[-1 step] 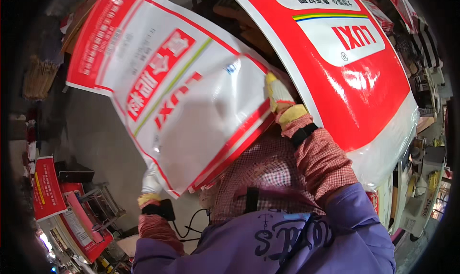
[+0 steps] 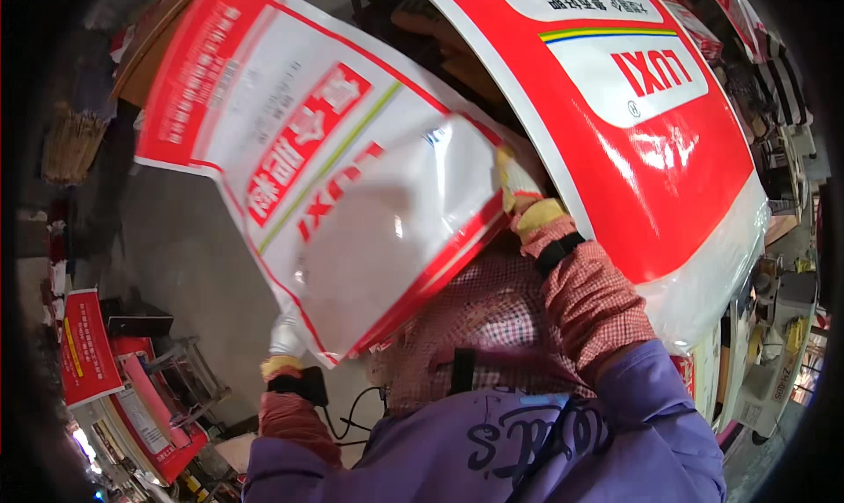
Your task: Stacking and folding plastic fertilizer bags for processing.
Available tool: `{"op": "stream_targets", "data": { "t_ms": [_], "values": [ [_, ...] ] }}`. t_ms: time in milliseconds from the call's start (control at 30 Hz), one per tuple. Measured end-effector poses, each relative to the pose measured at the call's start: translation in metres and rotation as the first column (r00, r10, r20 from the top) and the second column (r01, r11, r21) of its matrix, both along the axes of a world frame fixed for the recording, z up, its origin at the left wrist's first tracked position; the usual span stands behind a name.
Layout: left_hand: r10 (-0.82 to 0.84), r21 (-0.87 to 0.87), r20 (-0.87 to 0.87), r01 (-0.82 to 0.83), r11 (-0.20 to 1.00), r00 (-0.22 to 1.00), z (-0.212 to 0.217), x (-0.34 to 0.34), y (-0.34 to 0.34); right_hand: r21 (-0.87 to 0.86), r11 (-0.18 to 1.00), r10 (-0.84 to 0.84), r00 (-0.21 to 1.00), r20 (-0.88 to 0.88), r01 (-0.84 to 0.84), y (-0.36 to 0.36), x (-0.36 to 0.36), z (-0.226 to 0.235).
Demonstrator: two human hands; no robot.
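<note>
A large red-and-white printed plastic sack (image 2: 352,186) hangs flat and slightly curled before me, stretched between my hands. My left hand (image 2: 287,334), in a white glove with a yellow cuff, grips its lower left edge; the sack hides part of the fingers. At the sack's right edge, my right hand (image 2: 519,183), in a white and yellow glove, is closed on the border. To the right, close beside that hand, lies another red-and-white sack (image 2: 633,195), glossy, with a pale end draping down.
Grey floor (image 2: 176,239) shows at the left. A metal frame (image 2: 189,371) stands near a red printed sheet (image 2: 90,345) at lower left. A broom-like bundle (image 2: 75,144) is at far left. Black cable (image 2: 347,422) lies by my left wrist. Grey equipment (image 2: 769,362) stands at far right.
The held sack has shifted a little to the right and downward, and its surface has rippled. Both hands have moved slightly with it, still gripping its edges.
</note>
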State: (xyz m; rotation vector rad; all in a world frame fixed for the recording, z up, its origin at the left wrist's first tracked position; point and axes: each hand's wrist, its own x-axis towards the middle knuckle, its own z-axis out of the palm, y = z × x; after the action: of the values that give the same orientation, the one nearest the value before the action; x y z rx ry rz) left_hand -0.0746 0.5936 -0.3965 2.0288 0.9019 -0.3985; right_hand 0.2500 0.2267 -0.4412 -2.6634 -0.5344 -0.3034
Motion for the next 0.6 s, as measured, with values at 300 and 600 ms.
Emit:
{"op": "stream_targets", "data": {
  "t_ms": [300, 600],
  "values": [
    [0.021, -0.022, -0.325, -0.030, 0.999, 0.945, -0.144, -0.070, 0.034, 0.062, 0.996, -0.056, 0.981, -0.184, 0.068, 0.009, -0.021, 0.019],
    [-0.547, 0.523, -0.427, 0.690, 0.499, 0.720, -0.070, -0.016, 0.007, 0.090, 0.985, -0.094, 0.899, -0.428, 0.146, 0.037, -0.012, 0.046]
  ]
}}
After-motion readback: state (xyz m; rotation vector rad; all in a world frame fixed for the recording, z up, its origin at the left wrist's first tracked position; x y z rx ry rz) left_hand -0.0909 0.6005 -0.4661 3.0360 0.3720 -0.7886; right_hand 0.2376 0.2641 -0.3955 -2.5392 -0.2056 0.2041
